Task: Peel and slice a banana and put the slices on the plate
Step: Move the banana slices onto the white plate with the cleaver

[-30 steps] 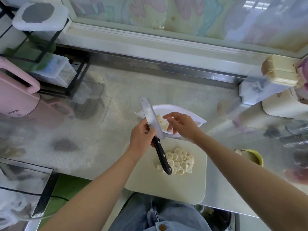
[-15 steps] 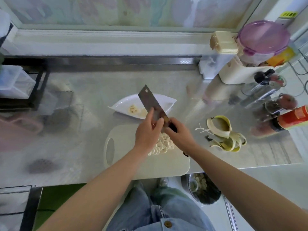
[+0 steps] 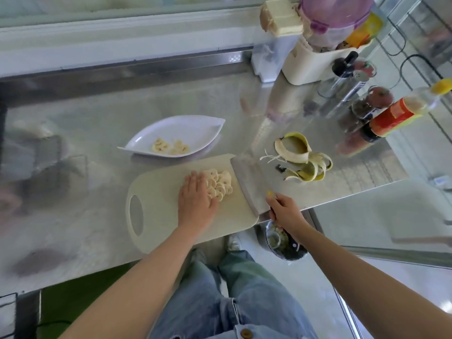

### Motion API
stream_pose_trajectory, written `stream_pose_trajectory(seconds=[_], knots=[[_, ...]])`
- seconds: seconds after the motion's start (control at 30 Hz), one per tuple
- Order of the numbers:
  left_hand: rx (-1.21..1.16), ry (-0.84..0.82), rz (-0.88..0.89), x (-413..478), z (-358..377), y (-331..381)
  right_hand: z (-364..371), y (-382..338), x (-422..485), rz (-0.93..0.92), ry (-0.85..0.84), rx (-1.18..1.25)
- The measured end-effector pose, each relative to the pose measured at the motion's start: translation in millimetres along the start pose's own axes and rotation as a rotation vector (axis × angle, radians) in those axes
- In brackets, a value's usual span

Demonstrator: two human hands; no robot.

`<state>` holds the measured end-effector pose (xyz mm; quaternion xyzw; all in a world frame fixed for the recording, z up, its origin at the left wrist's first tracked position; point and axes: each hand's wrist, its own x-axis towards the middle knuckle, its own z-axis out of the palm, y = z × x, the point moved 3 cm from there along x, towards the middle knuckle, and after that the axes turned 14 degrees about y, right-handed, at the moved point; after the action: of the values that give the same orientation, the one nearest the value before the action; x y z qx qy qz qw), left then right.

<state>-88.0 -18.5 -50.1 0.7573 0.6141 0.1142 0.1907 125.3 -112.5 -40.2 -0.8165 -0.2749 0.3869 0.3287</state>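
Observation:
A pile of banana slices (image 3: 220, 183) lies on the pale cutting board (image 3: 159, 199). My left hand (image 3: 195, 204) rests flat on the board, fingers touching the left side of the pile. My right hand (image 3: 285, 211) grips the black handle of a cleaver (image 3: 247, 184), whose flat blade lies on the board's right edge, just right of the slices. A white leaf-shaped plate (image 3: 195, 130) behind the board holds a few slices (image 3: 168, 146). The empty banana peel (image 3: 300, 157) lies on the counter to the right.
The steel counter (image 3: 97, 148) ends close behind my right hand. Bottles and jars (image 3: 381, 118) and a cream container rack (image 3: 315, 62) crowd the back right. A dark bin (image 3: 283, 243) with scraps stands on the floor below the counter edge.
The cleaver passed from my left hand to my right and came down from above the plate onto the board's right edge. My left hand dropped flat beside the slice pile. The view swung right.

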Motion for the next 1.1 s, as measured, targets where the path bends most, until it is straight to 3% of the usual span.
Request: stream_pose_trajectory(seconds=[0.33,0.6,0.77,0.97,1.1], knots=[[0.022,0.005,0.063,-2.8,9.8,-2.5,38.9,-12.9,-8.0,-0.028,-0.201,-0.162],[-0.023,0.047,0.043,-2.6,6.2,1.0,27.7,-16.8,-5.6,0.171,-0.364,0.116],[-0.056,0.074,0.091,-0.7,4.0,8.6,12.1,-23.4,1.5,0.173,-0.383,0.158],[-0.087,0.155,0.038,5.7,-3.3,10.8,3.9,-34.5,12.0,0.162,-0.403,0.122],[-0.069,0.296,0.001,14.5,-21.6,6.5,6.3,-65.5,30.2,0.103,-0.463,0.052]])
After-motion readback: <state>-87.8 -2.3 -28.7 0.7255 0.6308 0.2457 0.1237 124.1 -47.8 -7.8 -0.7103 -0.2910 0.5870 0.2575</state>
